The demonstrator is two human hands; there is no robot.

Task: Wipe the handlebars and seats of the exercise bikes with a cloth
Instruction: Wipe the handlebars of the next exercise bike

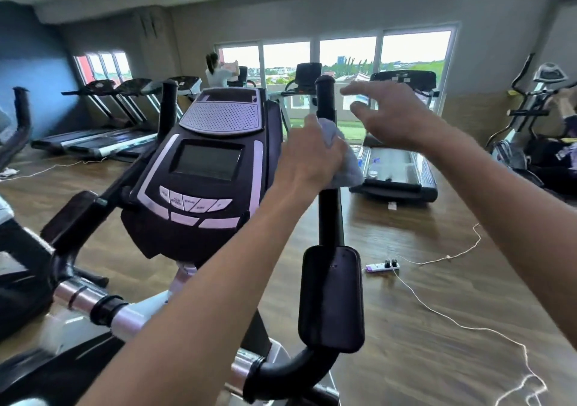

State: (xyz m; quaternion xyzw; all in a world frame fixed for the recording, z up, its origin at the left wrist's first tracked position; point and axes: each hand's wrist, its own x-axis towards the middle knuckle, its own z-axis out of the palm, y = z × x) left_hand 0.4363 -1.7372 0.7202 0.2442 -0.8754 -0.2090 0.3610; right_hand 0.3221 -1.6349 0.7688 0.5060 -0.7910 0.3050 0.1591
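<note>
Two hands work at an exercise bike's upright black handlebar (326, 100): the left hand (307, 156) grips a pale cloth (345, 168) wrapped round the bar, the right hand (393, 115) hovers beside it, fingers spread. Wood-look floor (421, 312) carries a white power strip (382, 267) and cable; treadmills (396, 156) face wide windows (343, 59).

Left hand (307, 153) is wrapped around the upright black handlebar (327, 212) right of centre, with a pale cloth (345, 159) bunched between palm and bar. Right hand (390, 115) floats just beside the bar's top, fingers spread, holding nothing. The bike's console (203, 181) fills the middle, dark screen and grey buttons. Treadmills (103, 118) line the upper left, another treadmill (399, 162) sits by the windows, and a power strip (382, 266) with white cable lies on the wood floor lower right.
</note>
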